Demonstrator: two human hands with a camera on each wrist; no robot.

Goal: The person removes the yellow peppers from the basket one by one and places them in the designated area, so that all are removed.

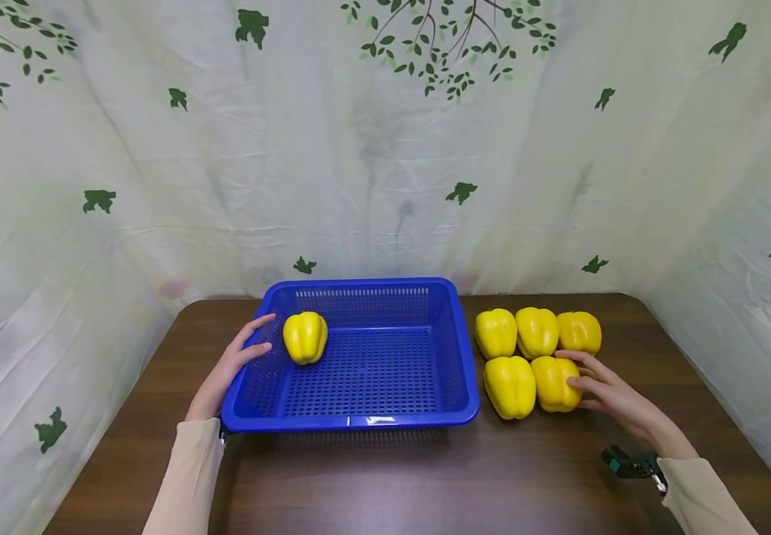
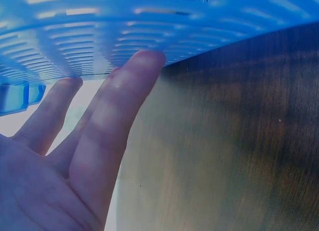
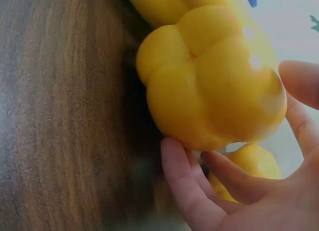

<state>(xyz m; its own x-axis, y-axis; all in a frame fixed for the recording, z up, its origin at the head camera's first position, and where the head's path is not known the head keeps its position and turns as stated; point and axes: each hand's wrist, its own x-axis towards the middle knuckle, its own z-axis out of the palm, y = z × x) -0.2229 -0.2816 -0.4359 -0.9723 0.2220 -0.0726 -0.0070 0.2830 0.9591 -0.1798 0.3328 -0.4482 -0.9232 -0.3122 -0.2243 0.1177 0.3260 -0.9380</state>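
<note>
A blue perforated basket (image 1: 358, 422) stands mid-table with one yellow pepper (image 1: 305, 336) inside at its back left. My left hand (image 1: 238, 357) lies with straight fingers (image 2: 114, 111) against the basket's left wall (image 2: 149, 27) and holds nothing. Right of the basket is a cluster of several yellow peppers. My right hand (image 1: 609, 394) reaches the front right pepper (image 1: 551, 383). Its fingers (image 3: 179, 176) curl under that pepper (image 3: 214, 91) and the thumb sits against its other side. Next to it lies the front left pepper (image 1: 508, 386).
Three more peppers form the back row (image 1: 536, 331). The dark wooden table (image 1: 425, 483) is hemmed in by a pale leaf-print curtain (image 1: 385, 186) at the back and both sides. A small black device (image 1: 633, 464) sits at my right wrist.
</note>
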